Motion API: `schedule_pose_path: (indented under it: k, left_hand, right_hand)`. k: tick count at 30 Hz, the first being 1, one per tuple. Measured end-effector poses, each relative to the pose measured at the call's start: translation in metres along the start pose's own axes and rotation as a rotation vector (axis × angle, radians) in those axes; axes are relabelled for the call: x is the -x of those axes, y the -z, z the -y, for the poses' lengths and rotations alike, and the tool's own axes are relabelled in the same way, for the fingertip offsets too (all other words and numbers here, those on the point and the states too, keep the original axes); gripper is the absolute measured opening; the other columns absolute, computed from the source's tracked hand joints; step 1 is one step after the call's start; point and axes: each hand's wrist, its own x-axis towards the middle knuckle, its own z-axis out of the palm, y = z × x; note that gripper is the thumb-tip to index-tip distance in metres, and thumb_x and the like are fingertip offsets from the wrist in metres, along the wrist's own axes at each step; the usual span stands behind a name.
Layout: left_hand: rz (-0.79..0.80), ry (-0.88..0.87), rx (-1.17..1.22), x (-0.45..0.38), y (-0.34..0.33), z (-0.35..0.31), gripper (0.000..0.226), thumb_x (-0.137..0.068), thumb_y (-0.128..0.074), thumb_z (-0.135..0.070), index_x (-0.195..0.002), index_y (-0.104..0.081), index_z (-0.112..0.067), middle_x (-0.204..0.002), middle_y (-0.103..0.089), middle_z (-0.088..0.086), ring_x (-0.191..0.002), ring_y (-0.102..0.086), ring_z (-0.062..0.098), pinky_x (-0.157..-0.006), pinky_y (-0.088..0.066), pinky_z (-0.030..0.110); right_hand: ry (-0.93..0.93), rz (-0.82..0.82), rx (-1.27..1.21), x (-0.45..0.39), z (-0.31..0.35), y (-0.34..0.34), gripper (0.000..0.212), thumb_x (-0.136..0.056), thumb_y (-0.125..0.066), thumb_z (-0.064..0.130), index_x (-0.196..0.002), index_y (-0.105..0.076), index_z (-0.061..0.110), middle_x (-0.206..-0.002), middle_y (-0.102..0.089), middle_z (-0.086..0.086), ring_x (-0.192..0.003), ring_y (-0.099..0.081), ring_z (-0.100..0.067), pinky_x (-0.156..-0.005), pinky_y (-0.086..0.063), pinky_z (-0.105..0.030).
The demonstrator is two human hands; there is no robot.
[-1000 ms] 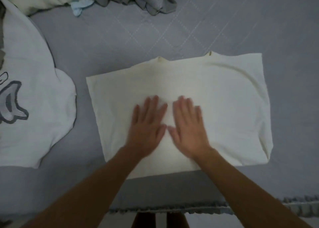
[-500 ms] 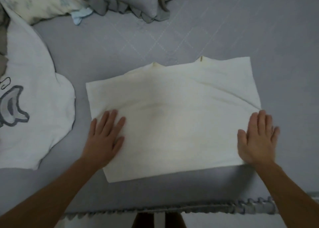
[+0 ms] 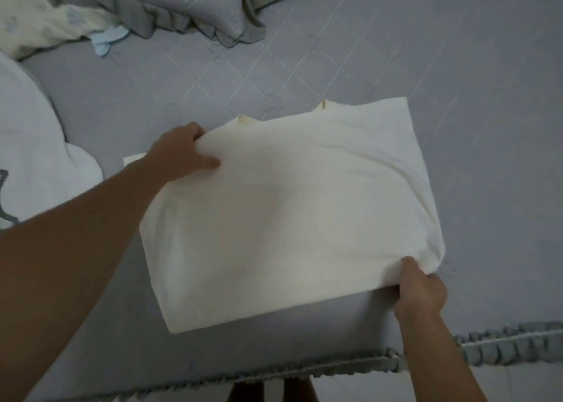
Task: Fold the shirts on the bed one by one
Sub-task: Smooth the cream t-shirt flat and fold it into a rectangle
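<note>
A cream shirt (image 3: 289, 212), partly folded into a wide rectangle, lies on the grey bed (image 3: 457, 66) in front of me. My left hand (image 3: 179, 155) grips its far left corner and lifts that edge off the bed. My right hand (image 3: 422, 289) pinches the near right corner, where the cloth bunches up. A small white corner of fabric shows behind my left wrist. Another white shirt with a grey print (image 3: 33, 164) lies spread at the left.
Grey ruffled pillows (image 3: 182, 5) and a pale floral cloth (image 3: 42, 23) sit at the head of the bed, with a light blue scrap (image 3: 106, 40) beside them. The bed's ruffled edge (image 3: 502, 343) runs along the bottom, with floor beyond.
Both hands were flat on the cream shirt, sliding out from its middle to its sides. Now the left has gone to the far left corner and the right to the near right corner, both gripping cloth.
</note>
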Motion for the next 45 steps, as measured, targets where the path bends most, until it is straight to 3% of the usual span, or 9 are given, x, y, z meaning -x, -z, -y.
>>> schedule_pose_path:
  k: [3, 6, 10, 14, 20, 26, 32, 40, 45]
  left_hand:
    - [0.155, 0.035, -0.035, 0.015, 0.0, 0.02, 0.06, -0.077, -0.081, -0.041, -0.128, -0.062, -0.014, -0.127, -0.064, 0.015, -0.117, -0.058, 0.033, -0.093, -0.041, 0.037]
    - [0.202, 0.146, 0.224, 0.048, -0.018, 0.035, 0.041, -0.079, -0.081, -0.035, -0.114, -0.072, -0.014, -0.093, -0.073, 0.007, -0.087, -0.068, 0.023, -0.08, -0.046, 0.03]
    - [0.249, 0.26, 0.532, 0.121, -0.075, 0.043, 0.023, -0.08, -0.08, -0.031, -0.099, -0.07, -0.023, -0.09, -0.071, -0.004, -0.077, -0.064, 0.007, -0.074, -0.047, 0.027]
    - [0.182, 0.415, 0.733, 0.188, -0.122, 0.042, 0.021, -0.079, -0.08, -0.036, -0.095, -0.07, -0.027, -0.091, -0.073, -0.01, -0.079, -0.07, 0.013, -0.067, -0.053, 0.027]
    - [0.263, 0.477, 0.991, 0.237, -0.142, 0.033, 0.026, -0.08, -0.079, -0.033, -0.099, -0.074, -0.018, -0.093, -0.078, -0.001, -0.083, -0.075, 0.021, -0.07, -0.059, 0.032]
    - [0.275, 0.426, 0.99, 0.242, -0.132, 0.041, 0.024, -0.084, -0.076, -0.025, -0.106, -0.073, -0.015, -0.095, -0.077, 0.001, -0.086, -0.074, 0.021, -0.07, -0.058, 0.028]
    - [0.218, 0.302, 0.67, 0.248, -0.127, 0.051, 0.023, -0.087, -0.074, -0.032, -0.107, -0.068, -0.022, -0.093, -0.07, -0.008, -0.081, -0.066, 0.007, -0.069, -0.052, 0.022]
    - [0.438, 0.534, 1.082, 0.267, -0.143, 0.063, 0.025, -0.091, -0.067, -0.015, -0.116, -0.066, -0.013, -0.105, -0.076, 0.004, -0.093, -0.073, 0.026, -0.076, -0.059, 0.037]
    - [0.336, 0.545, 1.062, 0.273, -0.135, 0.066, 0.027, -0.089, -0.07, -0.013, -0.115, -0.067, -0.009, -0.108, -0.075, 0.01, -0.094, -0.072, 0.03, -0.079, -0.057, 0.04]
  right_hand:
    - [0.215, -0.006, 0.064, -0.028, 0.057, -0.018, 0.038, -0.087, -0.065, 0.025, -0.114, -0.066, -0.002, -0.11, -0.068, -0.02, -0.098, -0.065, -0.031, -0.083, -0.052, -0.041]
    - [0.399, 0.025, 0.055, -0.051, 0.127, -0.041, 0.038, -0.083, -0.067, 0.026, -0.109, -0.069, 0.0, -0.103, -0.071, -0.015, -0.087, -0.062, -0.019, -0.076, -0.05, -0.037]
    - [0.389, 0.065, 0.02, -0.066, 0.163, -0.056, 0.025, -0.074, -0.066, 0.032, -0.075, -0.064, 0.007, -0.077, -0.063, -0.002, -0.075, -0.056, -0.015, -0.064, -0.048, -0.033]
    - [0.277, 0.235, 0.078, -0.045, 0.084, -0.039, 0.024, -0.085, -0.067, 0.028, -0.068, -0.061, 0.012, -0.078, -0.064, -0.011, -0.078, -0.058, -0.021, -0.078, -0.054, -0.048]
    - [0.063, 0.511, 0.235, 0.029, -0.044, 0.031, 0.025, -0.089, -0.066, 0.039, -0.091, -0.071, 0.015, -0.083, -0.075, -0.002, -0.079, -0.068, -0.018, -0.068, -0.053, -0.032]
    - [-0.053, 0.663, 0.27, 0.078, -0.118, 0.068, 0.022, -0.096, -0.061, 0.016, -0.118, -0.063, 0.014, -0.117, -0.067, -0.007, -0.107, -0.062, -0.026, -0.1, -0.049, -0.051]
    - [-0.128, 0.495, 0.105, 0.091, -0.123, 0.087, 0.006, -0.094, -0.063, 0.014, -0.099, -0.065, 0.015, -0.099, -0.068, -0.002, -0.09, -0.065, -0.021, -0.071, -0.059, -0.037]
    - [-0.047, 0.451, 0.067, 0.107, -0.127, 0.11, 0.012, -0.092, -0.063, 0.01, -0.1, -0.058, 0.017, -0.098, -0.07, -0.01, -0.086, -0.067, -0.023, -0.063, -0.057, -0.035]
    - [-0.087, 0.478, -0.036, 0.109, -0.115, 0.124, 0.025, -0.091, -0.064, 0.007, -0.108, -0.048, 0.015, -0.085, -0.068, -0.022, -0.048, -0.06, -0.022, -0.047, -0.052, -0.03]
